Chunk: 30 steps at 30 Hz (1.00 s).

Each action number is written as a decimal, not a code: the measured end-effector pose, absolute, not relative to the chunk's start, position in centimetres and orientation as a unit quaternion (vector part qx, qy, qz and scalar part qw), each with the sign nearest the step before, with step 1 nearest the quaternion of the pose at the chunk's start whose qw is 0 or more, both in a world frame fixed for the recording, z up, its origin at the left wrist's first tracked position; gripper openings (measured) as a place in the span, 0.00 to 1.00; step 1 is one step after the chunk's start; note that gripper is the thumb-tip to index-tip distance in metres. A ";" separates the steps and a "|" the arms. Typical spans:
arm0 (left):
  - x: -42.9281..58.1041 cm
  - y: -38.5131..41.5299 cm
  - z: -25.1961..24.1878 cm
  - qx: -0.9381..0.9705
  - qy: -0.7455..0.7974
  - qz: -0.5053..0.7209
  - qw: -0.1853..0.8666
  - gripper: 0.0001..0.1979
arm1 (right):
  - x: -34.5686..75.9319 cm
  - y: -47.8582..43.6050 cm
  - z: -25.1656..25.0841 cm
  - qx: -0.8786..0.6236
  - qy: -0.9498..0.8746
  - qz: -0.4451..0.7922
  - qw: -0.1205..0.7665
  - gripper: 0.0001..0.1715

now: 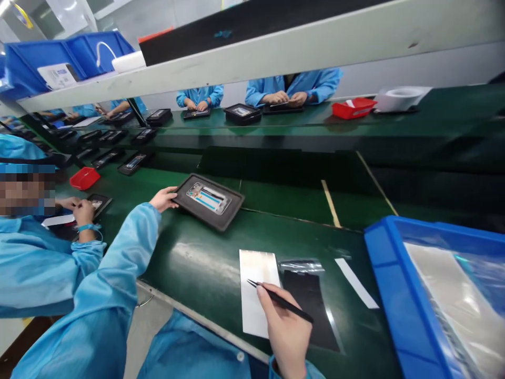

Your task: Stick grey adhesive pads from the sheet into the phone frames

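Observation:
My left hand (164, 199) grips the near-left corner of a black tray (226, 220), which is tilted at the middle of the green bench. In the tray's recess lies an opened phone body (209, 198) with blue strips on it. My right hand (290, 329) holds black tweezers (282, 301) like a pen, their tips over a white sheet (252, 316). Beside that sheet lie a black sheet (305, 295) and a clear plastic bag (302, 265). A narrow white strip (356, 283) rests farther right.
A blue bin (384, 268) holding plastic-wrapped material stands at the right. On the left a co-worker (35, 258) works beside a red box (84, 178). More phone trays (134, 163) line the bench beyond. An overhead shelf (276, 55) crosses the view; co-workers sit behind it.

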State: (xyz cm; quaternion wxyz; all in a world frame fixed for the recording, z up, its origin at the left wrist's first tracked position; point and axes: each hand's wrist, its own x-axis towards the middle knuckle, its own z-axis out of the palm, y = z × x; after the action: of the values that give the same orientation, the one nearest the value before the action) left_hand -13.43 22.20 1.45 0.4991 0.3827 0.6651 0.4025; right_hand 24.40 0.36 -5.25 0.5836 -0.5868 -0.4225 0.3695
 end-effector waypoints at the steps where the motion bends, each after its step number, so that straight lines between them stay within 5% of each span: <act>1: -14.0 21.6 1.8 0.396 0.653 0.376 0.525 0.27 | 24.8 0.1 -4.9 -0.595 -0.417 0.358 0.587 0.12; 6: -14.0 20.0 1.6 0.452 0.588 0.206 0.638 0.32 | 27.1 -1.4 -4.1 -0.637 -0.379 0.323 0.588 0.11; 9: -12.2 20.6 0.0 0.568 0.562 0.052 0.598 0.30 | 28.4 -2.0 -4.4 -0.652 -0.347 0.324 0.591 0.12; 17: -2.9 17.2 1.3 0.808 0.586 -0.044 0.050 0.24 | 32.2 -2.8 -6.1 -0.682 -0.327 0.317 0.573 0.14; 24: 9.5 11.9 0.7 0.898 0.409 0.057 0.151 0.17 | 34.4 -0.6 -5.5 -0.664 -0.369 0.312 0.571 0.13; 30: 16.0 12.3 -1.2 0.907 0.392 0.063 0.141 0.22 | 35.8 1.0 -5.4 -0.666 -0.369 0.287 0.581 0.14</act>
State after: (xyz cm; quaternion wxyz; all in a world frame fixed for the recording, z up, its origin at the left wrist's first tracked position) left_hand 16.00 12.27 -1.21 0.1413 0.9067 0.3924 0.0632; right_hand 35.85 1.01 -5.45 0.5813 -0.6661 -0.3688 0.2869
